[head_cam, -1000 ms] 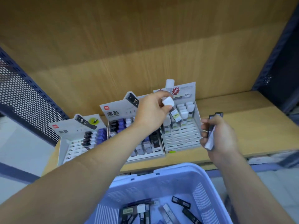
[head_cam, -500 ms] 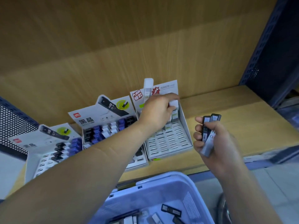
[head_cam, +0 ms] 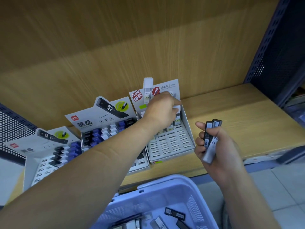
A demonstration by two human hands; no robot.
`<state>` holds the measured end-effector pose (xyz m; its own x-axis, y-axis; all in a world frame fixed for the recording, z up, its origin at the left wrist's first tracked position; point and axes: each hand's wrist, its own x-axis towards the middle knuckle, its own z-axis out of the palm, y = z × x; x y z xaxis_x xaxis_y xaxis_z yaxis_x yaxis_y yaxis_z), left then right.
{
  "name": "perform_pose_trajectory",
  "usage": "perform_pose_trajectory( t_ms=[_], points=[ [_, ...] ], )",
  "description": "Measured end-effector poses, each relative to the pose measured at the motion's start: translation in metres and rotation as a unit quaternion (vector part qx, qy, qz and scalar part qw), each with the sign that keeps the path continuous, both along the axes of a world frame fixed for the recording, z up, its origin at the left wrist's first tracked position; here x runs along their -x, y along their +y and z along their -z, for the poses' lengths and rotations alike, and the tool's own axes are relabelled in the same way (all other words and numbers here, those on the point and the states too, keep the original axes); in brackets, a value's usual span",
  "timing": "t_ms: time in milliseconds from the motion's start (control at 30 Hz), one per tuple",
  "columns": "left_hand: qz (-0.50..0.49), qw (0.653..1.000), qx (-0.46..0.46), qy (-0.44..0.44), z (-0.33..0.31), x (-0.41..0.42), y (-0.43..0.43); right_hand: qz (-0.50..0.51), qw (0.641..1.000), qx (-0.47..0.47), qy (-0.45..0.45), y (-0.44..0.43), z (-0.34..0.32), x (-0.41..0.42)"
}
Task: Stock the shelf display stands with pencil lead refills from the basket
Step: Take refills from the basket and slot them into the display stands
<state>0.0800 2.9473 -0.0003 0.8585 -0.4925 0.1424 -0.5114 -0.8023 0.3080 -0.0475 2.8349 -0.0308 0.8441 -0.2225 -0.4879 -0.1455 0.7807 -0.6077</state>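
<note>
Centrally, the left hand [head_cam: 162, 111] reaches into the back right corner of the right display stand [head_cam: 171, 146], its fingers closed on a white-capped refill [head_cam: 177, 109]. The stand's header card [head_cam: 168, 87] carries "活动铅芯", a red burst marked "TOP" and a red "爆款" sticker. The standing refills [head_cam: 177, 120] in its rear rows bear green "100" labels; the front slots show bare.

Beside it, the middle display stand [head_cam: 92, 116] shows the red "deli" logo, "黑晶" and a pictured case lettered "HB 0.7", and it holds black, blue and white cases. The left display stand [head_cam: 33, 146] repeats "HB 0.7"; its smaller print is too blurred to read.

To the right, in front of the wooden shelf [head_cam: 247, 116] that carries all three stands, the right hand [head_cam: 219, 151] is curled round a bundle of dark refills [head_cam: 208, 138]. One translucent grey case in it shows "HB" and part of a figure.

Below, the lavender basket [head_cam: 165, 179] contains loose refills [head_cam: 175, 214] lying flat.
</note>
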Motion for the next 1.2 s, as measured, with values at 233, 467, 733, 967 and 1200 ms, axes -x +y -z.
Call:
perform_pose_trajectory(
  t_ms=[233,467,733,967,1200],
  points=[
    [0.008,0.999,-0.023,-0.045,-0.002,0.003,-0.003,0.003,1.0,-0.006,0.01,0.001,0.0,0.0],
    [0.015,0.997,-0.038,-0.059,0.006,-0.003,-0.005,0.026,0.998,-0.047,0.024,0.001,-0.002,0.003],
    [-0.017,0.999,0.014,-0.026,0.002,0.017,-0.003,-0.001,1.0,-0.029,-0.002,0.005,0.0,0.006],
    [-0.009,0.827,0.404,0.391,-0.025,0.073,0.036,-0.067,0.998,0.005,-0.02,0.018,-0.001,0.007],
    [-0.067,0.863,0.409,0.288,-0.033,0.096,0.067,-0.155,0.985,0.065,-0.037,0.035,-0.007,0.01]
  ],
)
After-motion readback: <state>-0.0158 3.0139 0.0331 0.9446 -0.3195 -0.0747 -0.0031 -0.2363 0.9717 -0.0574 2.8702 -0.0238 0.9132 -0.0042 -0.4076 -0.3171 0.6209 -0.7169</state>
